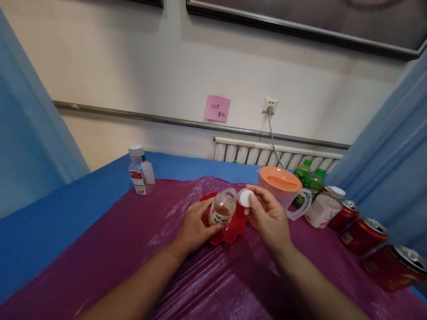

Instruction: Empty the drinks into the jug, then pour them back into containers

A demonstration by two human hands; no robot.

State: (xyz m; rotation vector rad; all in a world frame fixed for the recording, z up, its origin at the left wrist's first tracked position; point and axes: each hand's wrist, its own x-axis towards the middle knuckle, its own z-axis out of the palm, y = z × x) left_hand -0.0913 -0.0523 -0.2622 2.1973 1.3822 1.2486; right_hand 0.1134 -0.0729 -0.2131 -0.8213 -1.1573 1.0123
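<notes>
My left hand (pixel 196 222) is wrapped round a clear bottle (pixel 223 208) with a printed label and an uncovered mouth. Pinched between the thumb and fingers of my right hand (pixel 268 218) is a white bottle cap (pixel 245 198), its inner side facing me, just right of the bottle's mouth. Beneath the bottle lies a red dish (pixel 230 233) with a wavy rim, partly hidden by the bottle and my hands. An orange-lidded pitcher (pixel 278 182) with a clear handle stands just beyond my right hand.
A clear white-capped bottle (pixel 142 173) stands at the left. Along the right are green bottles (pixel 313 180), a white-capped bottle (pixel 323 208) and several red cans (pixel 363 235). Purple plastic sheeting (pixel 133 249) covers part of the blue table (pixel 43 218). Behind is a radiator (pixel 245 153).
</notes>
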